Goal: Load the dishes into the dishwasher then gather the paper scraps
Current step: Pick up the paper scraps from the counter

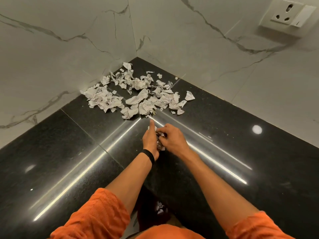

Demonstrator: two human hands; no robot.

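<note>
The person's two bare hands meet over the black tabletop [69,152], just short of the pile of scraps [136,95] that lies in the corner where the marble walls [69,49] join. The pile touches the left wall and spreads out along the right one. A few outliers, such as one folded piece [189,96], sit a little apart from it.

Between the hands is a small wad [160,143] of paper already picked up. The right grip [173,141] is clenched on it, fingertips pinching the crumpled edges. The left grip [149,139], above a dark wristband [149,155], stands on edge with one finger stretched toward the pile. It seems to cradle the wad against the palm, but only its back shows, so whether its fingers curl round the paper cannot be told.

No dishes or dishwasher are in view, so the step in hand looks like the gathering, and most of the paper is yet to be collected.

The scraps should be nearly weightless, soft and springy, and the crumpled ones likely to open out again when let go. The polished stone looks slick, so flat bits may slide away rather than lift. Raking the pile together with a cupped palm and squeezing it into one ball would probably serve better than picking pieces singly. Small bits along the wall joint could easily be missed.
</note>
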